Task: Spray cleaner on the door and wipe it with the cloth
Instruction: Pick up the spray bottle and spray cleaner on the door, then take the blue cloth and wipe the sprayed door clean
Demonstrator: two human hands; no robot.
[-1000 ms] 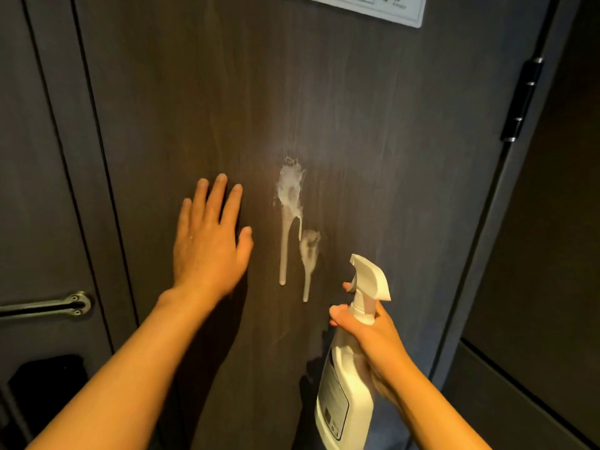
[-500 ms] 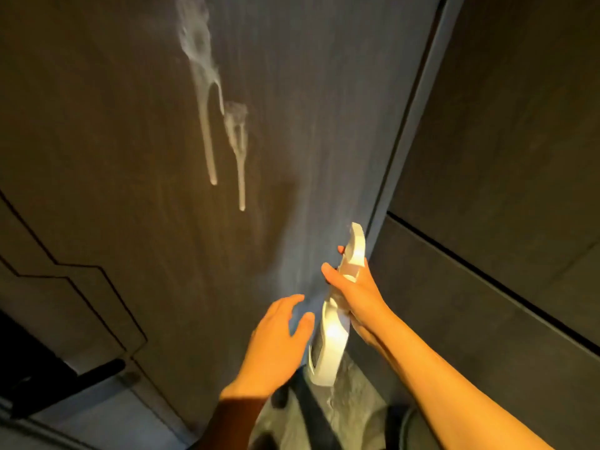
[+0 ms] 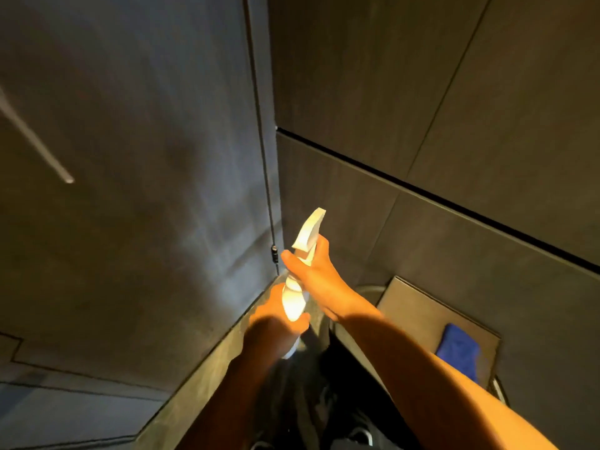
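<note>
Head view: the right hand [image 3: 311,274] is wrapped around the neck of the white spray bottle [image 3: 296,298], thumb across the front, just under the trigger head, whose nozzle points up toward the door's hinge edge. The left hand [image 3: 276,323] is cupped around the lower body of the same bottle, fingers curled under it, so both hands hold it. The bottle hangs upright just in front of the bottom right corner of the dark door [image 3: 136,177], close to a small hinge pin on the door's edge; whether it touches the door cannot be told. A pale drip of foam cleaner [image 3: 42,151] runs down the door near its left side, well apart from the hands. A blue cloth [image 3: 459,352] lies folded on a grey flat surface [image 3: 412,306] to the right, near its lower right edge, beside the right forearm.
</note>
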